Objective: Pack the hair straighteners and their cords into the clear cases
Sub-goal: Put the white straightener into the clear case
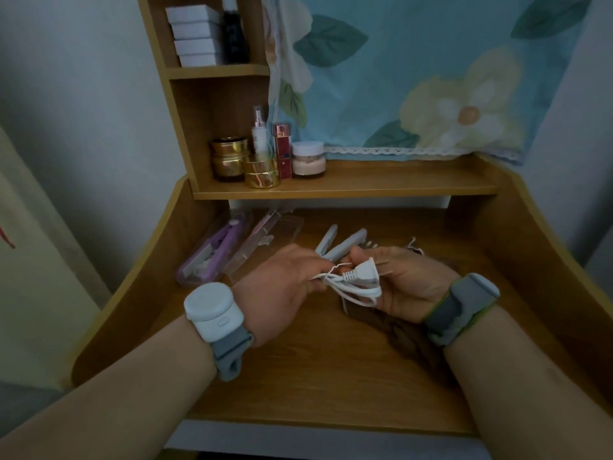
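Bare surface (331, 376) lies open in front of the clear case (265, 242); the shelf (345, 189) overhangs just behind it, raised side walls (139, 277) flanking.

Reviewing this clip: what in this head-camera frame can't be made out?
- White straightener: its near end is hidden behind both hands.
- Left hand: fingertips hidden under the white cord, grip unclear.
- Empty clear case: blurred, so open or closed is unclear.
- Object behind right hand: mostly hidden.

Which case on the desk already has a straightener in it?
Look at the wooden desk, far left under the shelf of jars. Two clear cases lie side by side; the left case holds a purple straightener. The neighbouring case looks empty.
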Available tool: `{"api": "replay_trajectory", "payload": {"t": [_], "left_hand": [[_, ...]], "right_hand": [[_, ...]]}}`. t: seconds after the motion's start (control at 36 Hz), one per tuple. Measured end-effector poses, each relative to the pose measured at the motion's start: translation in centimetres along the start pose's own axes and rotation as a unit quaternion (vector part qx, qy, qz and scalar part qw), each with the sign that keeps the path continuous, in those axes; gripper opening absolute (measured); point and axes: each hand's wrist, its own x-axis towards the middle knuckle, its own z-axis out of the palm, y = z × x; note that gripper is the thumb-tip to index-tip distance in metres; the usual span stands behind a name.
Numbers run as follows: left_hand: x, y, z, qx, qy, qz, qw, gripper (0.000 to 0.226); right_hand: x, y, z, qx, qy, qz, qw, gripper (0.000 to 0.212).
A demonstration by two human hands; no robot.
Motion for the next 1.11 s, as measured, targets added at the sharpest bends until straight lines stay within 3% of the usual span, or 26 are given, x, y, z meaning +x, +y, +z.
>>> {"api": "replay_trajectory", "payload": {"t": [0.19, 0.36, 0.61, 0.69, 0.78, 0.94, 1.03, 1.11], "left_hand": [[-0.4, -1.3, 1.2, -0.090, 0.026, -0.043, 0.995, 0.033], [-0.2, -1.5, 1.6, -0.142, 0.048, -0.083, 0.985, 0.034], [0.7, -0.6, 1.8, -0.315, 0.106, -0.135, 0.933, 0.023], [1.4, -0.4, 2.4, -0.308, 0.135, -0.164, 0.928, 0.020], [2.0, -0.4, 3.0, -0.259, 0.133, -0.183, 0.939, 0.009], [2.9, -0.5, 3.5, -0.218, 0.173, -0.204, 0.939, 0.014], [3.2, -0.9, 3.1, -0.248, 0.168, -0.237, 0.924, 0.022], [3.1, -1.3, 2.7, -0.333, 0.151, -0.239, 0.899, 0.019]], "right_hand": [[0.3, 0.5, 0.8, -0.093, 0.040, -0.082, 0.992, 0.016], [0.8, 1.2, 1.0, -0.234, 0.081, -0.155, 0.956, 0.026], [1.4, 1.7, 0.7, -0.298, 0.090, -0.186, 0.932, 0.026], [1.9, 2.1, 0.7, -0.318, 0.129, -0.202, 0.917, 0.026], [2.2, 2.4, 0.6, -0.324, 0.176, -0.211, 0.905, 0.032], [2.6, 2.7, 0.8, -0.313, 0.239, -0.241, 0.887, 0.051], [2.1, 2.5, 1.2, -0.319, 0.207, -0.264, 0.886, 0.071], [2.0, 2.5, 1.4, -0.357, 0.218, -0.304, 0.856, 0.082]]}}
